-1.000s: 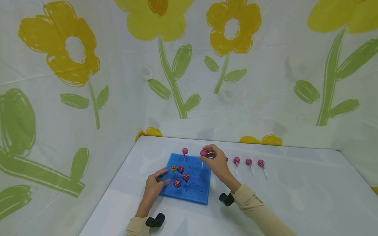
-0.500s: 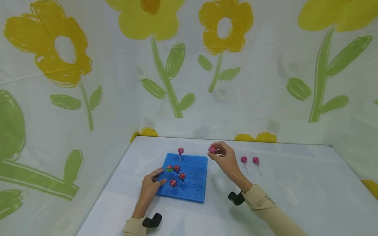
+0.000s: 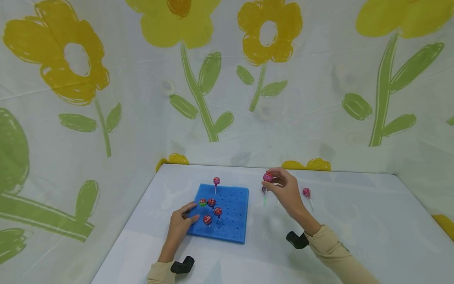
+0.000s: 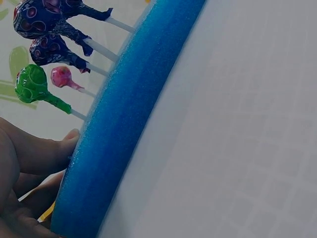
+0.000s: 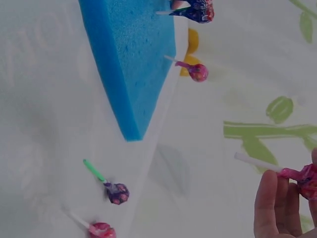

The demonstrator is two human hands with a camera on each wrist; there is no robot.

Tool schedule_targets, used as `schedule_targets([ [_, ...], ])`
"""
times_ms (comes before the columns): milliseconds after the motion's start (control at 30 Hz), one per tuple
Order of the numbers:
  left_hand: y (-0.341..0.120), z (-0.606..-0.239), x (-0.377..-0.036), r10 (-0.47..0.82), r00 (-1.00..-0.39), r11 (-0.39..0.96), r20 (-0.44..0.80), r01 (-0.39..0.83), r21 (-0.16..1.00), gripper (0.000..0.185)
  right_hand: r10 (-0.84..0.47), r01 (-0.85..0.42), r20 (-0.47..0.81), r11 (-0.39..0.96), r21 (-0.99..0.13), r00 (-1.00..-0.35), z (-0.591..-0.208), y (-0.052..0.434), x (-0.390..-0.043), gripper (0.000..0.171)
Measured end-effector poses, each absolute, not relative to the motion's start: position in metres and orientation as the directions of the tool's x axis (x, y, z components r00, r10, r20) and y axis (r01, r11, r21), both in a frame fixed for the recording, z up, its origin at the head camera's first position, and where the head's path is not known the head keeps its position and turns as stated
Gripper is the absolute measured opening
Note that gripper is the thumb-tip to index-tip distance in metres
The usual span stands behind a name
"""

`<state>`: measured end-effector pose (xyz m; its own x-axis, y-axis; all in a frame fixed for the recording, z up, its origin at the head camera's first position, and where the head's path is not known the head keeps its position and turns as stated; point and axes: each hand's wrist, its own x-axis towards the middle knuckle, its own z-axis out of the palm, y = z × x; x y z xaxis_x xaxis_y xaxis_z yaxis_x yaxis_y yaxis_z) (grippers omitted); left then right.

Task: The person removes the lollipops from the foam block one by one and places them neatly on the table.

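Right hand [image 3: 288,192]: grip pinched on a pink lollipop [image 3: 267,177] by its crinkly wrapped head, thin white stick pointing down, held in the air above the counter [image 3: 354,236] to the right of the foam block [image 3: 227,221]. Directly below (on the counter): a purple lollipop [image 5: 118,192] with a green stick, and beside it a pink one [image 5: 101,230] on a white stick. Farther right, another pink lollipop [image 3: 306,192] lying flat.

Left hand [image 3: 179,225]: grip relaxed, fingers straight and pressed against the left edge of the block, holding nothing. Block square, blue, spongy, dotted with rows of small holes. Standing upright in it: four pink round heads and one green [image 3: 202,202] (all foil-wrapped). Counter smooth and white. Behind, a cloth backdrop [image 3: 213,98] printed with yellow flowers and green stems.
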<state>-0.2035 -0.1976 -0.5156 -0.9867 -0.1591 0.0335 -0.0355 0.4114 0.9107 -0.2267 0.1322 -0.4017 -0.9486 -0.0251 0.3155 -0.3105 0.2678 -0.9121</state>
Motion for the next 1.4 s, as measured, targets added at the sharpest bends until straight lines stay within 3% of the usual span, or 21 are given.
schedule_targets([
  [333, -0.197, -0.515, -0.203, -0.159, -0.986, 0.412, 0.042, -0.027, 0.911, 0.04, -0.001, -0.316, 0.331, 0.304, -0.899, -0.944, -0.383, 0.145, -0.21, 0.033],
  [1400, -0.198, -0.516, -0.203, -0.169, -0.983, 0.426, 0.071, -0.008, 0.905, 0.039, 0.077, -0.315, 0.382, 0.43, -0.846, -0.921, -0.394, 0.208, -0.196, 0.037],
])
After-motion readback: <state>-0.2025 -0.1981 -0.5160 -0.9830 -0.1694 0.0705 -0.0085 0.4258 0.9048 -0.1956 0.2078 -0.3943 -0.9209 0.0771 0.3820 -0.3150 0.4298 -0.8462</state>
